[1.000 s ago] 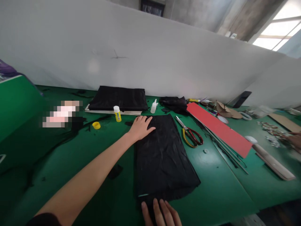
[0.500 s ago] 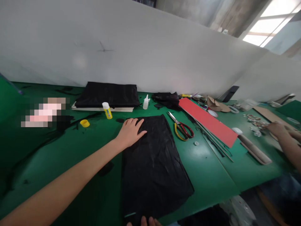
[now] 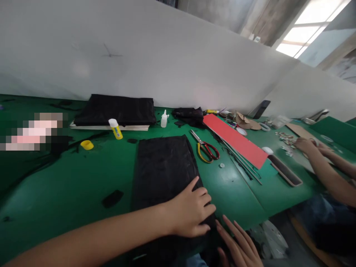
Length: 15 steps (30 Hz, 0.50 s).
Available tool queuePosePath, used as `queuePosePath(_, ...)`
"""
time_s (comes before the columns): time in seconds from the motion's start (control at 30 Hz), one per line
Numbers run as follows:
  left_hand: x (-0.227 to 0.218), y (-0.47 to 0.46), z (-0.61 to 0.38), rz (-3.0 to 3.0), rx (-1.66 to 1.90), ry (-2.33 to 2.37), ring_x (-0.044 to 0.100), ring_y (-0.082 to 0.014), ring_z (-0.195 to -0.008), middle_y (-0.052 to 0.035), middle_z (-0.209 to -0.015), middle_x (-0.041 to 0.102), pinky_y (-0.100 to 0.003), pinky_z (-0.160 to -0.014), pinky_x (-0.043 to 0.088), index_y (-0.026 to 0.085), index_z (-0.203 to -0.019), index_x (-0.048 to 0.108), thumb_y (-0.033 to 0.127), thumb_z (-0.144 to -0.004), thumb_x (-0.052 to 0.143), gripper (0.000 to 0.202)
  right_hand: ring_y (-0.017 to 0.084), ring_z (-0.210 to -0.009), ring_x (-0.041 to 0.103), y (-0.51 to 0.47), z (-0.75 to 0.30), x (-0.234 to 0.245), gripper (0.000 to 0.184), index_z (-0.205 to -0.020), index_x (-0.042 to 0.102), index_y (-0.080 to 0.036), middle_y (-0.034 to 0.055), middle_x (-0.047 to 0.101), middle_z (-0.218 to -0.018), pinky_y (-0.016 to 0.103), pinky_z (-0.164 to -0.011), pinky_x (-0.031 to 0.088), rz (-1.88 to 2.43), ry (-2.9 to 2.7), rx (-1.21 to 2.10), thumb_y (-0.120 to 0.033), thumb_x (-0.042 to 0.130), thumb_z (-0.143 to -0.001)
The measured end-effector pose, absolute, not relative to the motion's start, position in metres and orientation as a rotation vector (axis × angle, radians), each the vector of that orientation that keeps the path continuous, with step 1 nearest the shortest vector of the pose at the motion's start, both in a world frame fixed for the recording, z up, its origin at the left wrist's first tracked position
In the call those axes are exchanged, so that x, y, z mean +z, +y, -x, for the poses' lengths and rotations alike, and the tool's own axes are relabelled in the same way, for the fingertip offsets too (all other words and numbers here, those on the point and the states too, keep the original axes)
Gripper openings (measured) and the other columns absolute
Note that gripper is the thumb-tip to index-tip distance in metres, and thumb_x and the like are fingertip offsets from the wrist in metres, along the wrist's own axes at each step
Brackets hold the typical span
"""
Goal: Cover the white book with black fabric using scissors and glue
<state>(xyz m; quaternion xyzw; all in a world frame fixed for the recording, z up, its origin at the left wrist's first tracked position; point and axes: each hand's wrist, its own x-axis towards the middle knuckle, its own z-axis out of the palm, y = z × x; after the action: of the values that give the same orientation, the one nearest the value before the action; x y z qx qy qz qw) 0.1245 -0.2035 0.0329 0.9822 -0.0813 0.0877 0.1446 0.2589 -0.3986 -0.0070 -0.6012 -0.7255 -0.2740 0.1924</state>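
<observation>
A folded piece of black fabric (image 3: 164,159) lies flat on the green table, its near end reaching past the edge. My left hand (image 3: 191,211) rests palm down on the fabric near its right edge, fingers apart and slightly bent. Close beside it, at the fabric's lower right corner, my right hand (image 3: 239,244) has its fingers stretched out; the fingertips are at the corner, and I cannot tell whether they touch it. Part of the right hand is cut off by the frame. To the right of the fabric lie scissors (image 3: 204,146) with one yellow and one red handle.
A glue stick (image 3: 115,129), its yellow cap (image 3: 87,145) and a small white bottle (image 3: 164,119) stand behind. A black folded stack (image 3: 116,110) lies near the wall. Right are a red board (image 3: 236,141) and a co-worker's hands (image 3: 306,145) by small parts.
My left hand has moved from the fabric's far left corner to its right edge. My right hand has come up from the bottom to the lower right corner. The view has shifted right.
</observation>
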Motion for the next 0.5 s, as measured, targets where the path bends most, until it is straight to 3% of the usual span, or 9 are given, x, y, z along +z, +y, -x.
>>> queuePosePath(0.13,0.026,-0.212,-0.126,-2.857,0.249,-0.189,0.05,-0.0278,-0.114,-0.0107,-0.11,0.061,-0.064,-0.112,0.024,0.013,-0.11,0.057,0.06,-0.085,0.049,0.054,0.021,-0.083,0.073,-0.401,-0.254,-0.008,0.022,-0.101,0.063,-0.011,0.0101,0.077,-0.089,0.033,-0.074,0.054,1.73,-2.032,-0.782,-0.014,0.044,-0.09)
queuePosePath(0.27,0.024,-0.209,-0.128,-2.907,0.246,-0.171,0.05,-0.0276,-0.112,-0.0101,-0.108,0.061,-0.065,-0.111,0.025,0.013,-0.105,0.057,0.054,-0.084,0.054,0.047,0.021,-0.081,0.074,-0.401,-0.255,-0.007,0.021,-0.1,0.063,-0.011,0.0082,0.077,-0.085,0.032,-0.073,0.055,1.704,-2.016,-0.776,-0.013,0.044,-0.09)
queuePosePath(0.5,0.014,-0.215,-0.126,-2.839,0.236,-0.109,0.047,-0.0293,-0.121,-0.0126,-0.122,0.059,-0.065,-0.113,0.018,0.013,-0.119,0.055,0.056,-0.089,0.045,0.054,0.017,-0.083,0.072,-0.407,-0.257,-0.028,0.024,-0.104,0.067,-0.018,0.0019,0.077,-0.087,0.027,-0.077,0.055,1.724,-1.892,-0.765,-0.018,0.047,-0.09)
